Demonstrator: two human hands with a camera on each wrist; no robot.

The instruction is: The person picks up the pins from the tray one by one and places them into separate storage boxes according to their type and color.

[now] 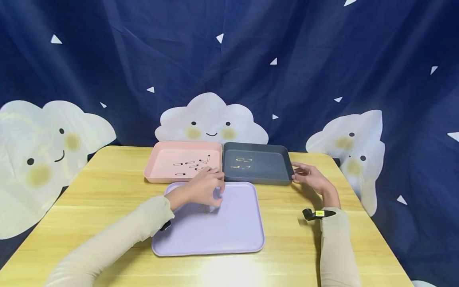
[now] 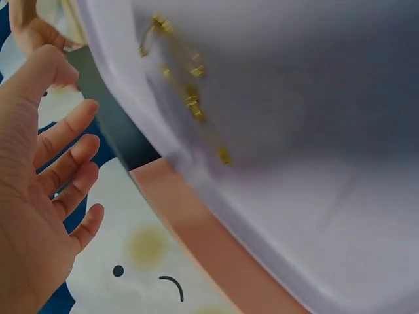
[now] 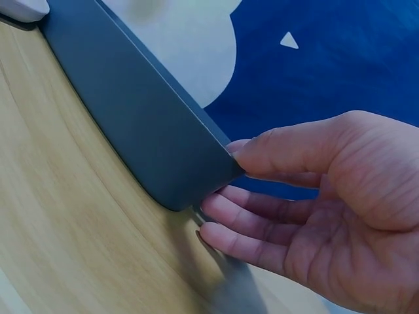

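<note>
left hand (image 1: pixel 206 187) above far edge of lilac tray (image 1: pixel 233 235), fingers spread and relaxed in wrist view, grasping nothing. gold safety pins (image 2: pixel 190 98) lie on lilac tray just beneath it. right hand (image 1: pixel 308 175) at near right corner of dark grey tray (image 1: pixel 283 159), thumb on rim, fingers against outer wall, lightly pinching corner. pink tray (image 1: pixel 157 163) beside grey one holds dark pins; grey tray holds gold pins. all on yellow worktop (image 1: pixel 107 191).
</note>
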